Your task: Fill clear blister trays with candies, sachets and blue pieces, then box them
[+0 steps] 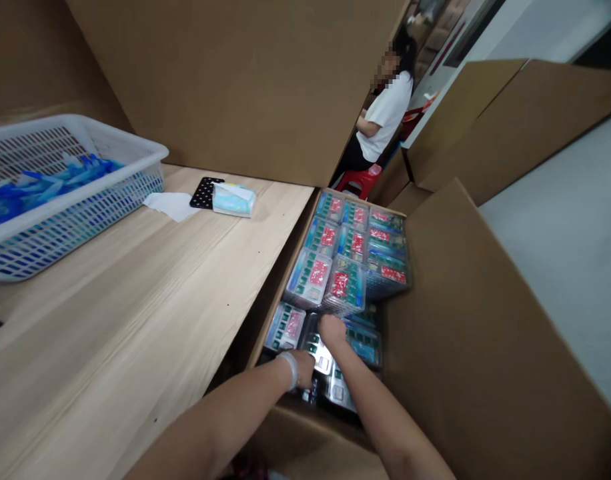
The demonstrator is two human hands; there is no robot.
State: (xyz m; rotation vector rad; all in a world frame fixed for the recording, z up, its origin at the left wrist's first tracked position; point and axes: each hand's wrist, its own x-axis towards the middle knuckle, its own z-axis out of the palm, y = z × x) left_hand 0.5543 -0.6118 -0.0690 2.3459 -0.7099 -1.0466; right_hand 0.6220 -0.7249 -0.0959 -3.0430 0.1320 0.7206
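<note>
A large cardboard box [455,313] stands open beside the table, holding stacked clear plastic packs [310,273] with green pieces and red-and-white parts inside. Both my hands reach down into its near end. My left hand [303,368], with a pale band at the wrist, is curled at the near left edge of a clear plastic pack [322,361]. At the far edge of the same pack is my right hand [332,329], its fingers bent in around it. The fingertips of both hands are largely hidden. Other packs lie close on either side.
On the wooden table [135,320] a white plastic basket [75,233] holds blue pieces. A black dotted item [203,193], a light-blue packet [234,200] and white paper [171,206] lie nearby. Tall cardboard [245,87] rises behind. A person [385,113] sits on a red stool [356,183].
</note>
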